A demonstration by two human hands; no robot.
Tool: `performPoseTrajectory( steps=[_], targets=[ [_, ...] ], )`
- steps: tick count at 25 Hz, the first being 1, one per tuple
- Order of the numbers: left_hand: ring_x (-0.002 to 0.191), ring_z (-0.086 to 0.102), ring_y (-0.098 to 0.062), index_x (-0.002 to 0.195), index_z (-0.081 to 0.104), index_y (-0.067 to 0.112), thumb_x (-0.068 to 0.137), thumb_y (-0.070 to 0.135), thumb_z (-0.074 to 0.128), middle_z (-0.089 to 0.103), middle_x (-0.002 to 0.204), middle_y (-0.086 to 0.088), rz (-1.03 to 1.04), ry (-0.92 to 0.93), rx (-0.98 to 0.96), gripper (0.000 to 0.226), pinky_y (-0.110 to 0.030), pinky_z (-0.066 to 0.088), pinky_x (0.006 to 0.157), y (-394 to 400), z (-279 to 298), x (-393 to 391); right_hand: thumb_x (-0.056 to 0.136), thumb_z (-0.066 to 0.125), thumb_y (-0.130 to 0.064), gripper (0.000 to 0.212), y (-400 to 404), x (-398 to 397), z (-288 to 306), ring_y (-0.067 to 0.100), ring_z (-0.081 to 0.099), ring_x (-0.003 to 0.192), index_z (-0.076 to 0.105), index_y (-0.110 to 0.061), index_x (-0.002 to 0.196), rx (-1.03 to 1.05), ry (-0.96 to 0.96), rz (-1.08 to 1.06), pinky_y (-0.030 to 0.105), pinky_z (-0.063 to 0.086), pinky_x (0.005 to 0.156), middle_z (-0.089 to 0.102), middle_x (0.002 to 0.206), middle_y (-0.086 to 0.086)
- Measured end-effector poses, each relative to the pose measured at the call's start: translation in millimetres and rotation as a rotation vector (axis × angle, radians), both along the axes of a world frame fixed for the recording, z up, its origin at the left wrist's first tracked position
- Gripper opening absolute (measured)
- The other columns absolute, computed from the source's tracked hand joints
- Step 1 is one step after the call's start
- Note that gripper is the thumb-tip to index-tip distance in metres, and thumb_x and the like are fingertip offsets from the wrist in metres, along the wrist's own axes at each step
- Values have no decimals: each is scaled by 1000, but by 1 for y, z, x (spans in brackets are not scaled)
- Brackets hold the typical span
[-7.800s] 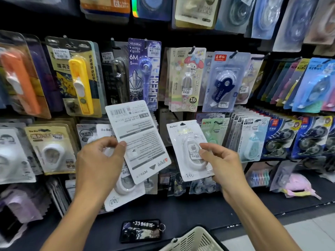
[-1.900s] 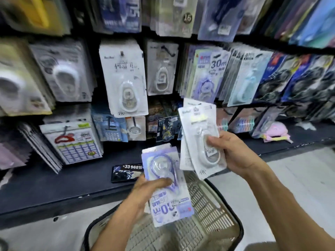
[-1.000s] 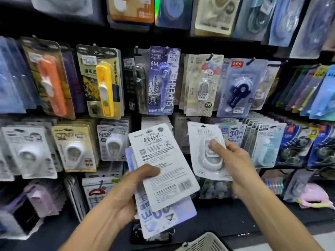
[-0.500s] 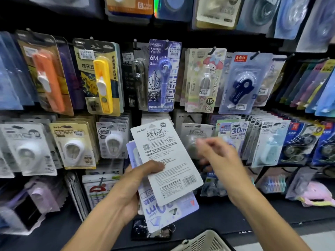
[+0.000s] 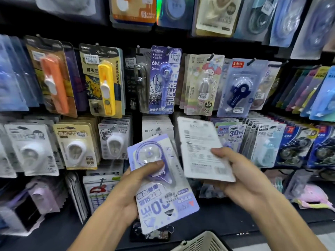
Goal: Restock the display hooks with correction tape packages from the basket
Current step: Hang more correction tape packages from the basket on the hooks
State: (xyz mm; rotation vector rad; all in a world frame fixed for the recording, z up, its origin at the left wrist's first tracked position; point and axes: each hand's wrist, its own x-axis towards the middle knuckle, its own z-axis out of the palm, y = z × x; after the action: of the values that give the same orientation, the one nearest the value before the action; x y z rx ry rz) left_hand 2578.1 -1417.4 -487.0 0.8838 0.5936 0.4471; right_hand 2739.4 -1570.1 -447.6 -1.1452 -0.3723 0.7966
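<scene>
- The basket (image 5: 199,241) is cut off by the bottom edge; only a piece of its beige slotted rim shows, and its contents are out of sight.
- A dark item just above the basket is mostly hidden behind the purple package (image 5: 163,187).
- The white package (image 5: 203,151) is blurred; its print cannot be read.
- The left hand (image 5: 137,183) grips the purple package above the basket, thumb on its clear blister, the "30m" print upside down.
- The right hand (image 5: 239,176) grasps the white package, its printed back showing, up and right of the basket, in front of the hanging packs (image 5: 261,142).
</scene>
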Motion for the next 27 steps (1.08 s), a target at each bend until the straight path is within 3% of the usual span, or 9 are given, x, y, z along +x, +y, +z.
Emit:
performPoseTrajectory(
  steps=[3, 6, 8, 12, 16, 18, 20, 23, 27],
  targets=[
    [74, 78, -35, 126, 63, 16, 48, 17, 89, 79, 99, -15, 216, 18, 159, 82, -45, 61, 55, 8, -1, 1, 93, 62, -1, 27, -9, -6, 12, 2, 74, 79, 60, -27, 102, -83, -506, -331, 19, 55, 50, 77, 95, -18],
    [88, 78, -31, 123, 61, 27, 40, 21, 98, 80, 102, -4, 240, 66, 317, 91, -50, 63, 77, -2, -4, 12, 90, 69, -24, 15, 8, -42, -9, -4, 68, 81, 59, -33, 95, -108, -940, -198, 14, 53, 59, 69, 92, -21],
    [87, 78, -31, 120, 65, 25, 53, 14, 95, 80, 102, -8, 213, 31, 337, 74, -48, 64, 75, -6, -6, 20, 88, 63, -49, 21, 19, -58, -18, 0, 63, 87, 67, -37, 104, -47, -885, 21, 16, 49, 72, 65, 93, -19],
    [83, 78, -31, 120, 64, 22, 70, -2, 85, 80, 99, -11, 194, -44, 290, 59, -42, 63, 66, -10, -8, 27, 85, 70, -52, 47, 22, -41, -37, -2, 58, 119, 56, -55, 130, -34, -748, 119, 22, 54, 89, 51, 131, -27],
    [83, 79, -27, 119, 63, 24, 67, 6, 89, 81, 97, -3, 180, -11, 344, 61, -43, 64, 70, -13, -6, 28, 73, 82, -53, 42, 24, -16, -46, 7, 72, 92, 59, -57, 108, -165, -489, -105, 26, 57, 58, 62, 121, -16],
    [77, 79, -24, 118, 64, 20, 72, 3, 86, 81, 95, -4, 182, -39, 341, 54, -28, 60, 55, -11, -4, 26, 65, 81, -55, 46, 22, 5, -44, 5, 67, 93, 58, -47, 104, -241, -659, -354, 29, 57, 62, 60, 114, -16],
    [72, 78, -23, 118, 65, 18, 74, 2, 85, 81, 93, -4, 185, -46, 355, 51, -19, 55, 48, -9, -2, 25, 70, 80, -51, 51, 22, 20, -44, 7, 58, 106, 54, -40, 112, -359, -902, -467, 33, 52, 83, 53, 117, -20],
    [73, 78, -18, 119, 64, 21, 72, 4, 87, 81, 92, -1, 170, -44, 363, 54, -20, 55, 47, -8, -1, 24, 78, 79, -48, 64, 30, 30, -48, 14, 46, 125, 52, -28, 132, -531, -1126, -404, 30, 37, 96, 45, 135, -12],
    [73, 77, -12, 118, 63, 25, 71, 6, 88, 80, 92, 4, 168, -47, 371, 57, -17, 54, 47, -5, -1, 24, 80, 75, -50, 74, 31, 38, -47, 24, 40, 135, 50, -20, 142, -679, -1230, -393, 37, 35, 106, 38, 151, -6]
  ],
)
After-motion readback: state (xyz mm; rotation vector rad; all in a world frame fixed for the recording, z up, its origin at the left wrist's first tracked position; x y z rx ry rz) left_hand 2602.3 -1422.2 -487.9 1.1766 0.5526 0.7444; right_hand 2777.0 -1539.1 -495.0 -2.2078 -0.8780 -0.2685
